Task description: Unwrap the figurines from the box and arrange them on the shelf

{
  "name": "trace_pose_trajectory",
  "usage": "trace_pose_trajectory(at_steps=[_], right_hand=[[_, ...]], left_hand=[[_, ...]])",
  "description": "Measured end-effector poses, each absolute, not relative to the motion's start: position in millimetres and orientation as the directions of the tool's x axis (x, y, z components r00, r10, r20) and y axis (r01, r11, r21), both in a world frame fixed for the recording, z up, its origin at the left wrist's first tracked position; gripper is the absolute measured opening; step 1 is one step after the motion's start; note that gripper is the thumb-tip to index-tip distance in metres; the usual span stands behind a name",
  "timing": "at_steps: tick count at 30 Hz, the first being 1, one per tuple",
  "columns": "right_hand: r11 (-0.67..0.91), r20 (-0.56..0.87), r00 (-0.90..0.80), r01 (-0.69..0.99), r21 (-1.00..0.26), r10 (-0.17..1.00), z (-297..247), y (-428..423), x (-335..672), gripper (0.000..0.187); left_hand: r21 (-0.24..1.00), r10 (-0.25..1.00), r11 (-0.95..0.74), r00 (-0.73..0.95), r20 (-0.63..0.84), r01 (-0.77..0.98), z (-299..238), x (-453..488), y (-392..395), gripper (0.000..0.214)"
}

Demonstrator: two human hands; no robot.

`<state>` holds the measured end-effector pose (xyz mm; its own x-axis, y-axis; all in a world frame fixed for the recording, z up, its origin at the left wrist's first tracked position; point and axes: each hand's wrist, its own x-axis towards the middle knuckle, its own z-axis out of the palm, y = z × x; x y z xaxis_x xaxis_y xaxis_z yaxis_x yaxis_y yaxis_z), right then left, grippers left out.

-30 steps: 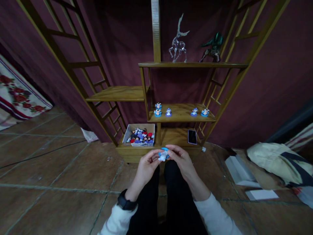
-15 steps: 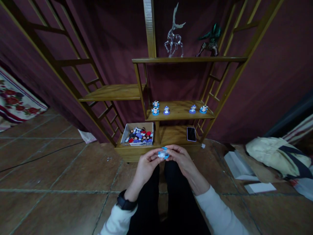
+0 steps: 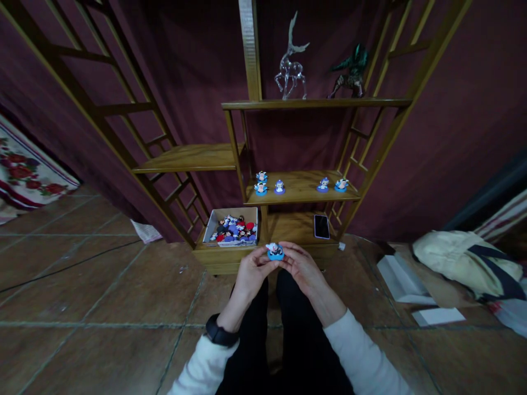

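Observation:
Both my hands meet in front of me over my dark trousers. My left hand (image 3: pixel 250 274) and my right hand (image 3: pixel 302 267) pinch a small figurine on a round blue base (image 3: pixel 275 252) between their fingertips; it stands upright. Just beyond it is the bottom board of a wooden shelf unit (image 3: pixel 305 195). A white box full of small figurines (image 3: pixel 233 227) rests on that board, to the left. Several similar blue-based figurines (image 3: pixel 261 188) stand in a row on the shelf above.
A phone (image 3: pixel 321 226) lies on the bottom board at the right. A glass deer (image 3: pixel 290 68) and a dark green figure (image 3: pixel 351 70) stand on the top shelf. A beige bag (image 3: pixel 465 262) and white papers (image 3: pixel 402 280) lie on the tiled floor, right.
The figurine has been turned upright between my fingertips and lifted slightly toward the shelf. My view has shifted a little to the right.

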<state>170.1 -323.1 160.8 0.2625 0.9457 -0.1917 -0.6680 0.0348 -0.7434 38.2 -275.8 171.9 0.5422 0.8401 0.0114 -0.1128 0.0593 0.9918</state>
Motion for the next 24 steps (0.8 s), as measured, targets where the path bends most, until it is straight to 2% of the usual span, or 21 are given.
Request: trace_pose_trajectory(at_steps=[5,10,24], right_hand=[[0.025,-0.179,0.253,-0.64,-0.768,0.951,165,-329,173,0.035],[0.082,-0.113,0.259,-0.64,-0.764,0.959,170,-331,176,0.04],[0.198,-0.06,0.355,-0.645,-0.739,0.933,186,-332,198,0.036]], left_hand=[[0.984,0.873,0.117,0.486,-0.036,-0.138,177,42,-275,0.046],[0.975,0.865,0.127,0.501,-0.02,-0.18,185,46,-273,0.041],[0.993,0.83,-0.03,0.551,0.086,-0.11,207,83,-259,0.033]])
